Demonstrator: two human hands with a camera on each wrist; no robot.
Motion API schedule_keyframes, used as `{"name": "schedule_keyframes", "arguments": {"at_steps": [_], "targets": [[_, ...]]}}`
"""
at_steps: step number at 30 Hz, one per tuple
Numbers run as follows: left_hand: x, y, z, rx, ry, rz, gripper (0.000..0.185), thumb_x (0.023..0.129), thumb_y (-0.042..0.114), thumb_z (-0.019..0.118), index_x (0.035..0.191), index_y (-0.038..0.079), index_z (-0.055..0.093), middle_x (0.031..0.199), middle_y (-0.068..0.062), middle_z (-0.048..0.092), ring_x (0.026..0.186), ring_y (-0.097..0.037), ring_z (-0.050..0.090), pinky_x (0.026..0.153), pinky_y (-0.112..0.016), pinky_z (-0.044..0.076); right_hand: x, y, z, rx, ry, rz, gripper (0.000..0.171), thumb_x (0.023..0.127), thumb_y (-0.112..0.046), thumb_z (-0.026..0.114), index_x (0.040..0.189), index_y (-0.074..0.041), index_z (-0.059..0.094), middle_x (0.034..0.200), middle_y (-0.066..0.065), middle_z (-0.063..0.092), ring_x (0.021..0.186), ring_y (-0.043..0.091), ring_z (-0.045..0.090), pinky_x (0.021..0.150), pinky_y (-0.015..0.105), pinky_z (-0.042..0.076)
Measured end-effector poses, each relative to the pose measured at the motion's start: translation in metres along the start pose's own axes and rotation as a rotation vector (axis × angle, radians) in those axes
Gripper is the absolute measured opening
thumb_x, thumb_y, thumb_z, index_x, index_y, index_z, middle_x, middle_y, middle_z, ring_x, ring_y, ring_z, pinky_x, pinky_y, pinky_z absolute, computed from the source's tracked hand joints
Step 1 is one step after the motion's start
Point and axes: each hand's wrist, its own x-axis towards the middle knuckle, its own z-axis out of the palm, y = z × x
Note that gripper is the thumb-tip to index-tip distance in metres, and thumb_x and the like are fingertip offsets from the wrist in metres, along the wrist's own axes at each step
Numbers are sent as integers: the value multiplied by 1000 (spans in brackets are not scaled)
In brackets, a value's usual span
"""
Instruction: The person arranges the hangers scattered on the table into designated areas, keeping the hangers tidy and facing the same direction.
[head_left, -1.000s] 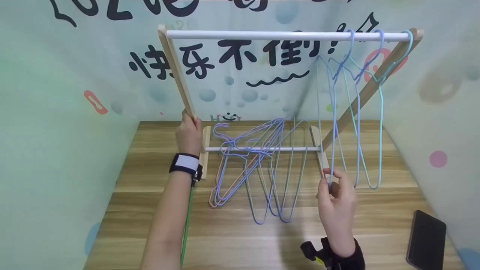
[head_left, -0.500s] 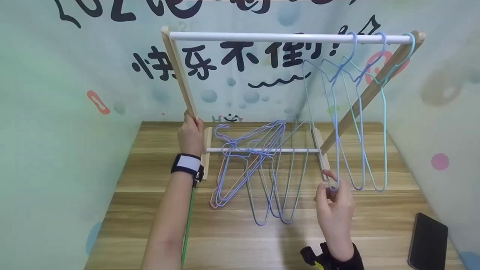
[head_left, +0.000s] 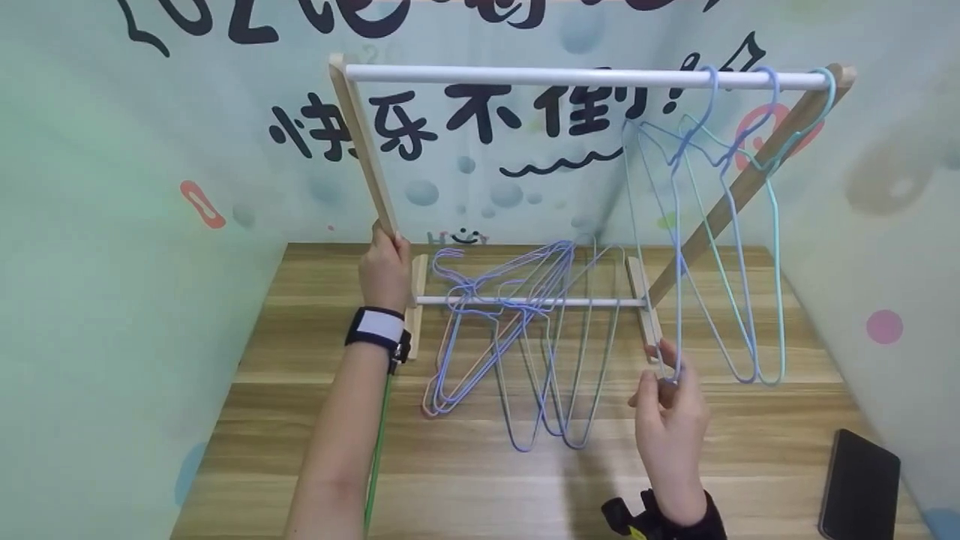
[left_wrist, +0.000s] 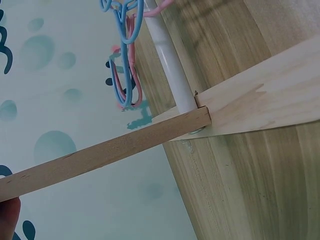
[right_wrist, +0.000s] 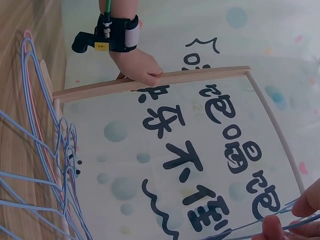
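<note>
My left hand (head_left: 386, 274) grips the left wooden upright (head_left: 364, 157) of a small clothes rack; in the left wrist view only a fingertip (left_wrist: 9, 217) shows beside the wood. Three wire hangers hang at the right end of the rack's white top rail (head_left: 525, 75): two bluish-purple, one turquoise (head_left: 776, 225) outermost. My right hand (head_left: 675, 435) pinches the lower corner of the leftmost purple hanger (head_left: 677, 225). The right wrist view catches its fingers (right_wrist: 307, 202) around the blue wire at the lower right. A purple hanger (head_left: 739, 247) hangs in the middle, its bottom corner overlapping the turquoise one.
A pile of blue, pink and greenish hangers (head_left: 517, 300) lies over the rack's lower white bar (head_left: 630, 303). A black phone (head_left: 859, 486) lies on the wooden table (head_left: 480, 495) at right. A green cable (head_left: 377, 457) runs along the left forearm. Printed walls enclose the table.
The lower corners of the hanging hangers have swung to the right. My right hand has stayed at the leftmost one's corner; my left hand keeps its grip on the upright. The view drifts slightly.
</note>
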Motion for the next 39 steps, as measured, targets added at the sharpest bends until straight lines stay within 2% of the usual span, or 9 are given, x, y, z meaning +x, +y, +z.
{"name": "schedule_keyframes", "arguments": {"at_steps": [6, 9, 13, 17, 20, 23, 28, 33, 39], "targets": [[1, 0, -1, -3, 14, 16, 22, 93, 17, 43, 97, -4, 49, 63, -12, 50, 51, -25, 50, 43, -35, 43, -1, 2, 1, -7, 6, -27, 41, 82, 14, 49, 122, 5, 47, 111, 14, 57, 48, 14, 53, 45, 15, 42], [0, 0, -2, -1, 19, 14, 24, 93, 19, 42, 96, -4, 49, 63, -11, 49, 50, -24, 49, 42, -35, 41, -2, 4, 2, -8, -14, -2, 41, 83, 13, 50, 123, 5, 46, 111, 13, 54, 50, 10, 53, 45, 15, 43], [0, 0, -2, 2, 21, 23, 26, 93, 19, 41, 99, -5, 49, 63, -11, 50, 50, -24, 49, 42, -35, 41, -3, 0, 3, -42, -63, 78, 38, 84, 9, 51, 122, 6, 45, 107, 13, 56, 51, 4, 51, 43, 15, 41], [1, 0, -3, -3, 24, 29, 25, 93, 18, 42, 100, -4, 50, 63, -11, 50, 50, -24, 49, 41, -34, 41, -4, 10, 6, -165, -160, 150, 31, 86, 0, 54, 117, 2, 50, 96, 9, 61, 49, 7, 50, 42, 19, 40], [1, 1, -3, -6, 26, 23, 25, 93, 18, 42, 100, -4, 50, 63, -11, 50, 49, -24, 49, 41, -34, 41, -8, 28, 11, -277, -274, 214, 25, 86, -10, 56, 110, -4, 57, 84, 2, 62, 50, 10, 49, 45, 24, 41], [2, 1, -3, -3, 23, 21, 25, 93, 18, 42, 100, -5, 50, 63, -12, 50, 50, -24, 50, 42, -34, 42, -10, 39, 18, -362, -384, 235, 20, 84, -12, 58, 102, -4, 62, 75, 3, 62, 51, 12, 49, 47, 27, 41], [2, 1, -3, -1, 9, 15, 26, 93, 19, 42, 98, -5, 51, 63, -12, 52, 50, -24, 50, 43, -33, 42, -16, 57, 29, -421, -505, 228, 20, 81, -13, 63, 96, 1, 62, 72, 5, 63, 51, 12, 51, 48, 28, 43], [1, 1, -3, -6, -10, -7, 25, 93, 20, 42, 97, -4, 50, 65, -12, 52, 51, -23, 51, 44, -34, 43, -26, 72, 40, -444, -615, 273, 25, 79, -16, 65, 97, 1, 60, 70, 1, 59, 55, 12, 51, 50, 28, 43], [0, -1, -1, -23, 0, 27, 22, 93, 16, 42, 99, -4, 49, 62, -11, 49, 49, -23, 49, 41, -34, 41, -36, 85, 50, -479, -693, 309, 25, 78, -22, 68, 92, -3, 62, 69, -1, 60, 53, 10, 50, 50, 27, 43]]}}
